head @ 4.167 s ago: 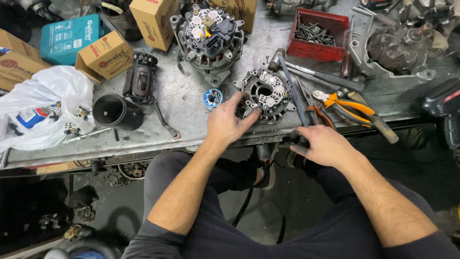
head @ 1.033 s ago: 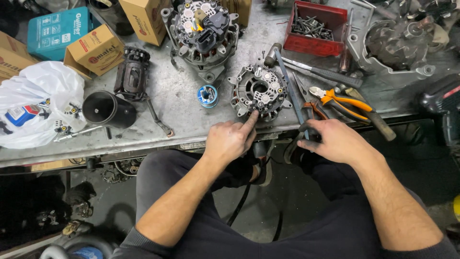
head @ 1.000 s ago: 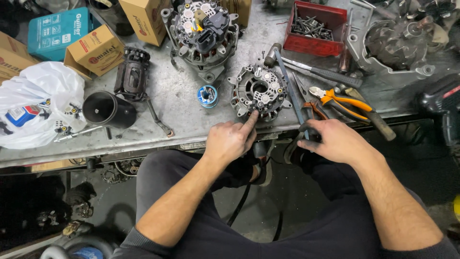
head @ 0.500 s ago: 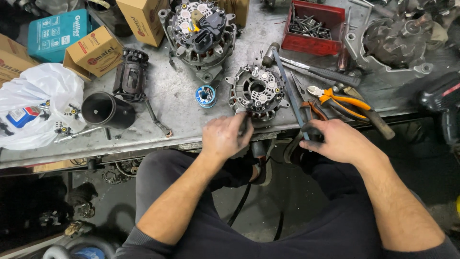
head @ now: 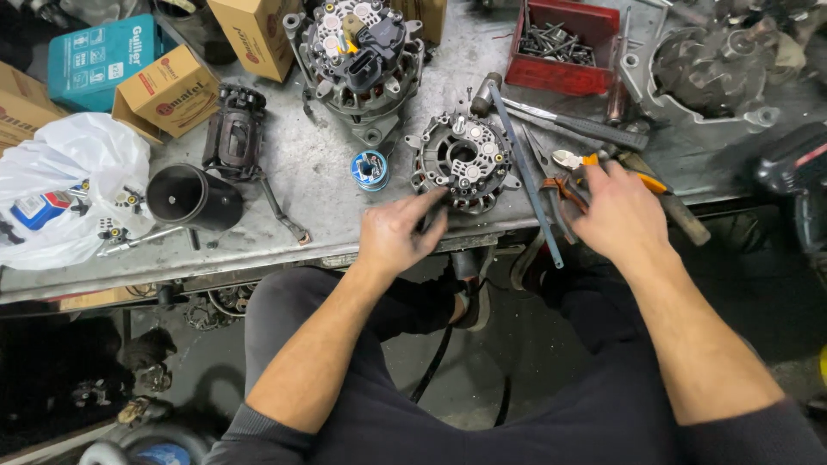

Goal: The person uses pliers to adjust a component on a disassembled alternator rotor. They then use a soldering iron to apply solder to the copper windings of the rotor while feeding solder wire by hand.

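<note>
At the workbench edge [head: 258,258], left hand [head: 398,234] pinches one round rectifier plate [head: 463,161] at seven o'clock; right hand [head: 618,211], fingers spread, covers one orange-handled pliers [head: 644,181].

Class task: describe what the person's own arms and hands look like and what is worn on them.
Both hands are bare: left hand, right hand. No gloves, rings or watch show. The forearms are bare too, with dark sleeves pushed up to the elbows.
</note>
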